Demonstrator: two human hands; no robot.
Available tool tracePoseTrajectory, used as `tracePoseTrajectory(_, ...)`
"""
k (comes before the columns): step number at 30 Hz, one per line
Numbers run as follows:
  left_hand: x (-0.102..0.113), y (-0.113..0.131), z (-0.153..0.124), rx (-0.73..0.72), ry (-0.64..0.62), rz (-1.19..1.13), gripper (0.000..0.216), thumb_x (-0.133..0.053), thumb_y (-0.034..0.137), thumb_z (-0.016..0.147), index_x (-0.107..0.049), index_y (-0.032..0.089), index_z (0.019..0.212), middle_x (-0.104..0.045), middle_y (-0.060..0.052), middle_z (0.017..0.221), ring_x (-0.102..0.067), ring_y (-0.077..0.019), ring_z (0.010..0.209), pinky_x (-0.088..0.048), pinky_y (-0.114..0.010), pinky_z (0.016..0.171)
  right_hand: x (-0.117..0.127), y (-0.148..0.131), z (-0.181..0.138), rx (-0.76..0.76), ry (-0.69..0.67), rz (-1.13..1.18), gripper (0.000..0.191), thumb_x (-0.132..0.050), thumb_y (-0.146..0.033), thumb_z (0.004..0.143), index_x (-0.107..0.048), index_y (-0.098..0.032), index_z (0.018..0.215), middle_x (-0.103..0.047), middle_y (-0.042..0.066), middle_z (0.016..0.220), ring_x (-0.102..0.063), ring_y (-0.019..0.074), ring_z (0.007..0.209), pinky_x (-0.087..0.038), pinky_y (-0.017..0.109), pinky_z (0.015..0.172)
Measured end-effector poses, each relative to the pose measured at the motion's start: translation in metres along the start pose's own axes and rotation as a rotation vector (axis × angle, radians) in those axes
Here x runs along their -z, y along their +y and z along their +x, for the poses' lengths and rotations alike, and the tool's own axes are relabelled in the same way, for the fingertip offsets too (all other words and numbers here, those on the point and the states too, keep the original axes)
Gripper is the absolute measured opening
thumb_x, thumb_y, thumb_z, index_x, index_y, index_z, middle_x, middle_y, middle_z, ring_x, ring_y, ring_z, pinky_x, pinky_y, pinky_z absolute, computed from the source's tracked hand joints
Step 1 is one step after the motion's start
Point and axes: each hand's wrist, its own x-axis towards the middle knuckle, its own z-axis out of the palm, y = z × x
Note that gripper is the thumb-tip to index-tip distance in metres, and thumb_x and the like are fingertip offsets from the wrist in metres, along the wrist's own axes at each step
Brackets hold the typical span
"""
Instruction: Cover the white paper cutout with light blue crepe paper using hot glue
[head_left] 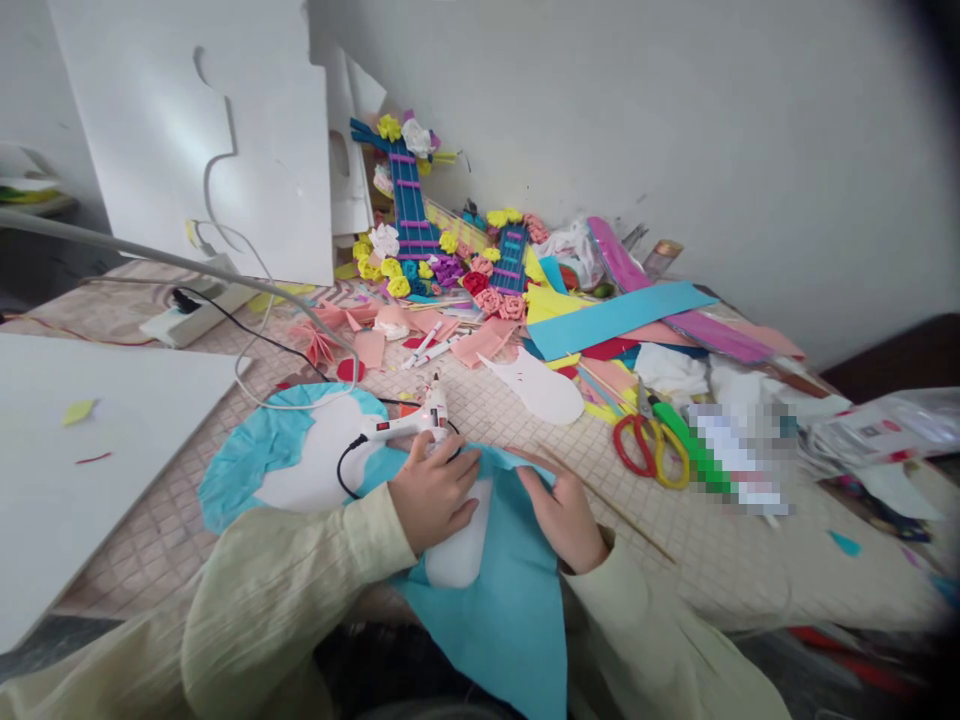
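A blue sheet (502, 600) lies over a white foam shape (457, 555) at the table's near edge and hangs down toward my lap. My left hand (435, 495) rests on the white shape with its fingers curled round the blue sheet's upper edge. My right hand (566, 515) lies on the blue sheet beside it, fingers stretched flat and pressing down. A white glue gun (409, 422) with a black cord lies just beyond my left hand, touched by neither hand. A second blue-and-white piece (292, 455) lies to the left.
Red and yellow-green scissors (660, 445) lie to the right. Coloured paper, paper flowers (450, 265) and blue ladder-like frames (409, 205) are piled at the back by the wall. White boards stand at the back left (210, 130) and lie at the left (90, 440). A power strip (187, 315) sits nearby.
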Motion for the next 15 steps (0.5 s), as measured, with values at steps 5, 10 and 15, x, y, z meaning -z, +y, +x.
tracePoseTrajectory(5, -0.003, -0.002, -0.001, -0.012, 0.016, -0.031, 0.033, -0.041, 0.035, 0.082, -0.057, 0.015, 0.102, -0.059, -0.007, 0.116, -0.043, -0.0270, 0.109, -0.025, -0.053, 0.086, -0.011, -0.011, -0.007, 0.029, -0.078, -0.009, 0.033, -0.041, -0.030, 0.086, -0.057, -0.020, 0.114, -0.061, 0.007, 0.113, -0.055, 0.0202, 0.107, -0.044, 0.041, 0.094)
tracePoseTrajectory(10, -0.008, -0.001, -0.004, -0.017, 0.033, -0.067, 0.038, -0.037, 0.036, 0.082, -0.056, 0.013, 0.105, -0.057, -0.009, 0.119, -0.041, -0.0291, 0.112, -0.024, -0.055, 0.086, -0.029, -0.014, -0.016, 0.138, -0.084, -0.181, 0.038, -0.039, -0.024, 0.086, -0.051, -0.017, 0.121, -0.054, 0.009, 0.122, -0.047, 0.0219, 0.115, -0.041, 0.044, 0.097)
tracePoseTrajectory(15, -0.007, 0.000, -0.004, -0.013, 0.075, -0.093, 0.034, -0.039, 0.036, 0.080, -0.062, 0.014, 0.093, -0.058, -0.009, 0.118, -0.041, -0.0306, 0.112, -0.024, -0.055, 0.085, -0.044, -0.013, -0.022, 0.148, -0.110, -0.381, 0.043, -0.038, -0.021, 0.085, -0.047, -0.008, 0.124, -0.048, 0.013, 0.128, -0.039, 0.0256, 0.121, -0.039, 0.046, 0.098)
